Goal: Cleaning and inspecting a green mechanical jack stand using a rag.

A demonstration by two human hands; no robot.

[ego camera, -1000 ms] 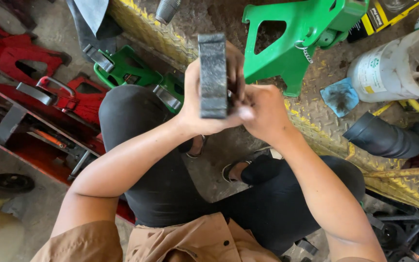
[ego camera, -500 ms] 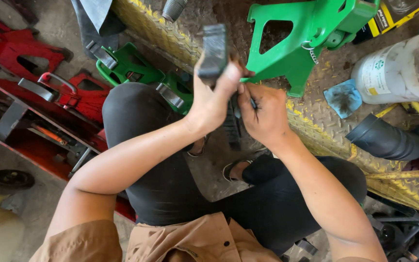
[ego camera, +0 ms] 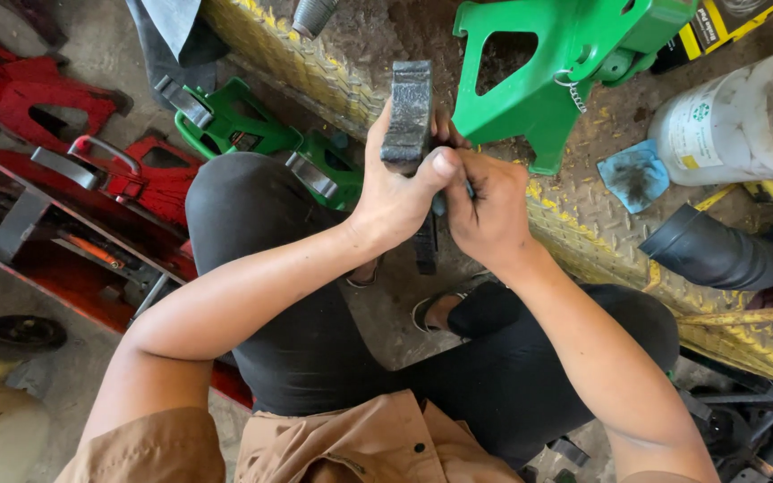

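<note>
Left hand (ego camera: 395, 192) and right hand (ego camera: 485, 206) clamp the dark block (ego camera: 409, 107) (green stand (ego camera: 547, 80) just beside).

Single head-worn view, looking steeply down from close above onto hands, lap and workshop floor; jack stand (ego camera: 556, 72) at top edge.

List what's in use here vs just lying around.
In use:
left hand
right hand
dark metal block, gripped by both

Lying about:
green stand
small green stand
red stands
white canister
blue rag
black hose
</note>
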